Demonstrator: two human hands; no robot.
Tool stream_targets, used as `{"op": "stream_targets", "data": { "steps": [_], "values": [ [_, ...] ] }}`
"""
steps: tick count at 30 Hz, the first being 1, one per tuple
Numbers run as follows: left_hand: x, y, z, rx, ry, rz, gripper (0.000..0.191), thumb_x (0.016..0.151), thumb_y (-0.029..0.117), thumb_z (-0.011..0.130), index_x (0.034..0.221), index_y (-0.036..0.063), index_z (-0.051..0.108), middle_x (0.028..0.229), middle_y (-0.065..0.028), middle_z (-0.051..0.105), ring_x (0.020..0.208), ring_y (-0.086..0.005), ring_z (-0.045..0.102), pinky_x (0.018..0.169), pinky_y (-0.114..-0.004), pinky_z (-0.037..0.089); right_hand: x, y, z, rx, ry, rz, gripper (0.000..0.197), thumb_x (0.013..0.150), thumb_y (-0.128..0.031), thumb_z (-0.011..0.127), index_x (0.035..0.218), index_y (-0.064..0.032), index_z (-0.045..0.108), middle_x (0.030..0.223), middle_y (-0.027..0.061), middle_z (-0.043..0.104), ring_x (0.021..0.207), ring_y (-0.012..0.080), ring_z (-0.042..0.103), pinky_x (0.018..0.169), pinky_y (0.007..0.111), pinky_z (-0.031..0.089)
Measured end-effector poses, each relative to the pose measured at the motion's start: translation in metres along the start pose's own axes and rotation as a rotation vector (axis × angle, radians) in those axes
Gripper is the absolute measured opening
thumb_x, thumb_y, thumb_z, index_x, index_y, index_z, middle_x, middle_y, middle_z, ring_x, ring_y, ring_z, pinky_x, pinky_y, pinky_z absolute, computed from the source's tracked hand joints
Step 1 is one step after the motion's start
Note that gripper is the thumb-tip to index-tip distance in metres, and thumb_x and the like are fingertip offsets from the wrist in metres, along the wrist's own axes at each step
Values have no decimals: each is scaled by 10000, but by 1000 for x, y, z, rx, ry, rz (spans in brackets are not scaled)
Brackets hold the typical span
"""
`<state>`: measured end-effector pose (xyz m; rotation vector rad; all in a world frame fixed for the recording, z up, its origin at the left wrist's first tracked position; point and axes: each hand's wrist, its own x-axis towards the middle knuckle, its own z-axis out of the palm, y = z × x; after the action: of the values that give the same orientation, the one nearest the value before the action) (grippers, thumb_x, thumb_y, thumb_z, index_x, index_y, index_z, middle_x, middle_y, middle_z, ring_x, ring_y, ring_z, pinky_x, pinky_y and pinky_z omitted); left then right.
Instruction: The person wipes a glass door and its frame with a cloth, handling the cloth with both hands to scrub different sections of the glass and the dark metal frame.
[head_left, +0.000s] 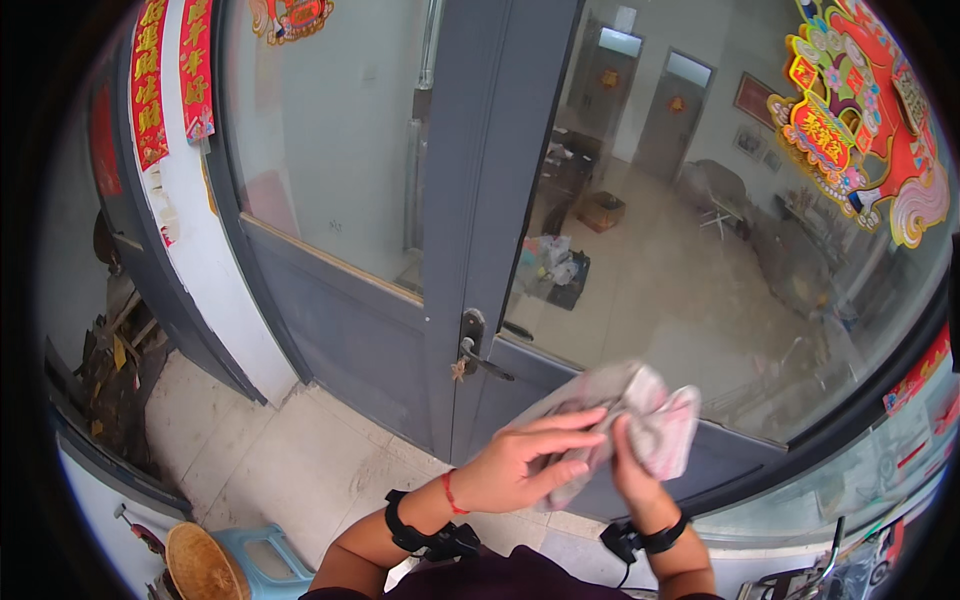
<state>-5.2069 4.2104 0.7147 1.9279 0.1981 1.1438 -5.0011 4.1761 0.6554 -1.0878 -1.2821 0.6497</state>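
Note:
A crumpled, pale cloth with pink stripes (664, 431) is bunched between my two hands, in front of the door's lower panel. My left hand (532, 459) lies over its left part, fingers stretched across the folds and cloth showing beneath the thumb. From below, my right hand (636, 469) grips the cloth with the thumb raised along a fold; its other fingers are hidden. Just beyond is a grey glazed door (510, 150) with a lever handle (487, 364). Keys or a small charm (459, 370) hang at its lock.
A wicker basket (206, 562) and a blue plastic stool (266, 559) stand at lower left on the tiled floor (292, 465). Scrap wood (124, 367) is heaped farther left. Metal-framed items (817, 574) sit at lower right. Furniture and a cardboard box (600, 211) show through the glass.

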Motion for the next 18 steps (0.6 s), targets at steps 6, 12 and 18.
{"op": "stream_targets", "data": {
  "steps": [6, 12, 18],
  "values": [
    [-93, -21, -80, -142, 559, -522, 228, 911, 138, 494, 1071, 0, 579, 1020, -94, 625, 894, -154, 612, 746, -263, 496, 131, -128, 38, -852, 72, -381, 349, 937, -296, 429, 1051, -13, 597, 1075, 142, 592, 1125, 253, 469, 951, 378, 348],
    [-181, -39, -115, -80, 833, -774, 221, 912, 175, 493, 1013, 5, 593, 945, -93, 640, 788, -135, 607, 678, -247, 493, 200, -112, 85, -1495, 386, -849, 514, 716, -499, 548, 1143, -213, 563, 1313, 57, 368, 1218, 398, 162, 1018, 496, 117],
    [-186, -63, -146, -102, 949, -817, 239, 913, 211, 482, 976, 7, 590, 915, -89, 633, 733, -134, 590, 638, -249, 496, 198, -50, 92, -1025, -306, -901, 520, 660, -274, 690, 1128, -107, 538, 1215, 123, 450, 1170, 368, 362, 976, 464, 286]
  ]
}}
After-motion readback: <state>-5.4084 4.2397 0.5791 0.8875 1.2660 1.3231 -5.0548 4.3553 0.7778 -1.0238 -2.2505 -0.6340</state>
